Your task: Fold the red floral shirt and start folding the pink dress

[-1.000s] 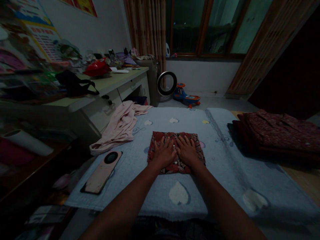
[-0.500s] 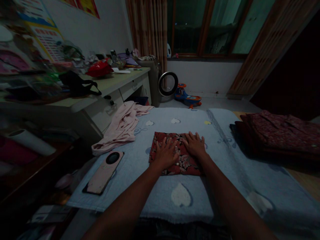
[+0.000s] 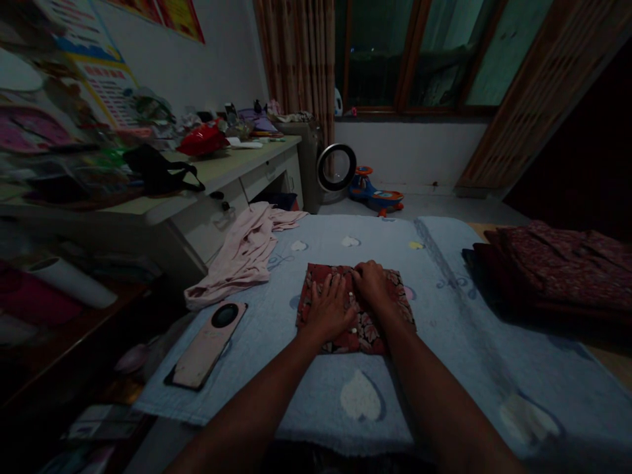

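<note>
The folded shirt (image 3: 366, 326) lies directly under my grip, on a blue cloth (image 3: 266, 362). My left hand (image 3: 328, 309) rests flat, grasping nothing — probably to steady it — while my right hand (image 3: 373, 284) curls near its far edge; whether it pinches, I cannot tell. The shirt is red, leaf-patterned, pale-buttoned. A phone (image 3: 205, 352) lies left of my grip, stacked clothes (image 3: 567, 263) right.
</note>
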The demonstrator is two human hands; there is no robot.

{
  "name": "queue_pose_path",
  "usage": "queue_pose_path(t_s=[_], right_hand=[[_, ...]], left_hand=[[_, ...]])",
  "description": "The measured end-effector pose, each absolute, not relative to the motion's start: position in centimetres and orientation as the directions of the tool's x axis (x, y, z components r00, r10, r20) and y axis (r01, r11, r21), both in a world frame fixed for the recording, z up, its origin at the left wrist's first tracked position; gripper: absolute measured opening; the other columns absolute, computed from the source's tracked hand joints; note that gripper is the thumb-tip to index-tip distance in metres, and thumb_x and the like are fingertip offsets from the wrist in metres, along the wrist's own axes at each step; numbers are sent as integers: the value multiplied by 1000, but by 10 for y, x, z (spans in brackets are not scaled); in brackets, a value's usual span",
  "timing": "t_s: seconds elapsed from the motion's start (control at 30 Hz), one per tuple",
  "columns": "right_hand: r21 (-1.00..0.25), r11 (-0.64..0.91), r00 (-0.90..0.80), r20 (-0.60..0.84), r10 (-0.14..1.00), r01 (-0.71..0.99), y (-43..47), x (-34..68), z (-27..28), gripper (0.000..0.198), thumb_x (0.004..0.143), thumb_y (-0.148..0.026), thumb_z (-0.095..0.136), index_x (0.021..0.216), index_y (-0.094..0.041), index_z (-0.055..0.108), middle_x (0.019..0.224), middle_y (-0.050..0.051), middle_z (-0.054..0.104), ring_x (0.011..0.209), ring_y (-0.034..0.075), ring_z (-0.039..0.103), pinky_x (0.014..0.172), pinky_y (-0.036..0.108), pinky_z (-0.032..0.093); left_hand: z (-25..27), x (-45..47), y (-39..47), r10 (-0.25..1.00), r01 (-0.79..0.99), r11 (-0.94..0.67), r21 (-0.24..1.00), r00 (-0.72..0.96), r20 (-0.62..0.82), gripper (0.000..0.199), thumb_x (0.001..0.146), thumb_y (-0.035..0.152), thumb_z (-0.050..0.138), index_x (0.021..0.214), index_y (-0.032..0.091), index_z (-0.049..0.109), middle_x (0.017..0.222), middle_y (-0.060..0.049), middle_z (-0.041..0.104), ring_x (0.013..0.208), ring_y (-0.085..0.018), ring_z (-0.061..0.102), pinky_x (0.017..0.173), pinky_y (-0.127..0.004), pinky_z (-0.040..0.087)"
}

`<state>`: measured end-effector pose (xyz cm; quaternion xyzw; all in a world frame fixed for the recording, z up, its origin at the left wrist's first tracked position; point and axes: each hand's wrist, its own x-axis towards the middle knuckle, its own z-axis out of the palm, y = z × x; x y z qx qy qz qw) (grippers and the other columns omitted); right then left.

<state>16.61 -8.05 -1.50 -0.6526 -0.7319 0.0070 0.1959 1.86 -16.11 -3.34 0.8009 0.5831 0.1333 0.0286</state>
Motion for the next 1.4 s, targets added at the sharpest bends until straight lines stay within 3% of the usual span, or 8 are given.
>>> queue_pose_path(t_s=[0.13,0.3,0.53,0.7,0.87,1.0,1.4], right_hand=[[-280,150,-43,356,934,948,-85,170,-20,28,93,-25,52,112,-20,71,122,14,66,117,29,51,98,41,33],[-280,149,-54,317,947,948,-83,172,-28,30,95,-25,48,115,-20,69,121,14,67,120,30,50,108,50,22],[-311,193,-71,364,929,931,-82,173,-34,23,94,-24,51,107,-23,69,115,10,68,115,28,50,108,49,20],[-370,249,-83,410,908,895,-83,173,-36,22,91,-19,49,102,-23,68,111,7,69,114,27,49,110,48,17],[-394,283,-104,418,903,874,-83,173,-36,22,93,-24,49,103,-25,68,110,7,69,112,26,50,111,48,16],[-394,299,-122,414,902,869,-82,174,-35,22,94,-27,50,100,-25,70,108,7,69,110,26,50,111,48,17],[-430,349,-154,427,891,833,-85,174,-31,24,93,-22,49,101,-25,71,105,6,70,109,23,51,111,46,19]], left_hand=[[-23,17,-150,950,916,-294,274,247,192,54,98,41,42,148,21,41,158,-10,39,147,-29,28,118,-60,20],[7,22,-107,954,927,-231,297,156,257,37,96,23,43,128,24,62,143,-7,57,129,-24,48,109,-42,36],[21,30,-56,988,924,-120,364,147,-47,30,92,25,49,108,23,74,117,-9,72,111,-26,63,96,-38,45],[4,22,-54,986,895,-130,426,161,-38,30,91,24,48,105,23,74,115,-6,73,106,-21,65,92,-30,47],[-12,16,-63,965,789,-256,558,174,195,28,89,17,50,103,22,73,110,-4,73,105,-19,64,98,-31,45],[-17,15,-65,946,738,-309,600,172,275,25,89,15,52,99,22,74,105,-3,72,104,-18,63,99,-32,46],[-7,15,-69,932,776,-337,534,196,304,24,93,20,52,99,23,75,104,-3,70,104,-19,59,98,-34,43]])
